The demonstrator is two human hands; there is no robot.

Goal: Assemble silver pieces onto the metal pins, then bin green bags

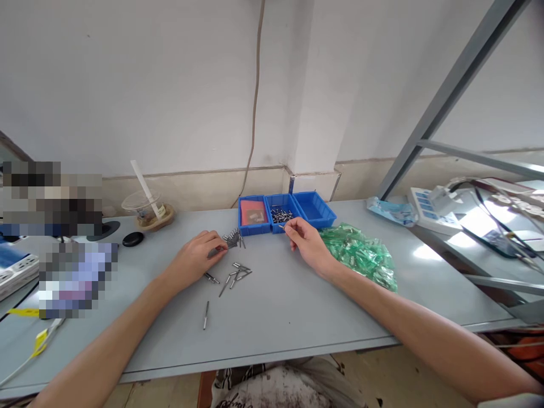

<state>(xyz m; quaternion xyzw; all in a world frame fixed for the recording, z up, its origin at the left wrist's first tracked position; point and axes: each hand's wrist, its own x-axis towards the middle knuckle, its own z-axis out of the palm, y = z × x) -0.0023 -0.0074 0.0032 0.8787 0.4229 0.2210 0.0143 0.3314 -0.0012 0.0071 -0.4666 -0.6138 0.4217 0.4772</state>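
Observation:
My left hand point(196, 256) is closed low over the table, with grey metal pins showing between its thumb and fingers. Beside its fingertips lies a fanned bunch of metal pins point(232, 238). Several loose pins point(238, 273) are scattered nearer to me, and a single pin point(206, 315) lies apart towards the front edge. My right hand point(306, 242) pinches a small slim metal pin at the front rim of the middle blue bin point(278, 229), which holds many small metal pieces.
The left blue bin point(255, 229) contains a reddish packet; the right blue bin point(315, 207) stands beside the middle one. Green plastic bags point(361, 255) lie by my right forearm. A plastic cup point(142, 207), black round object point(133, 239), power strip point(431, 212) and metal frame point(446, 85) flank the area.

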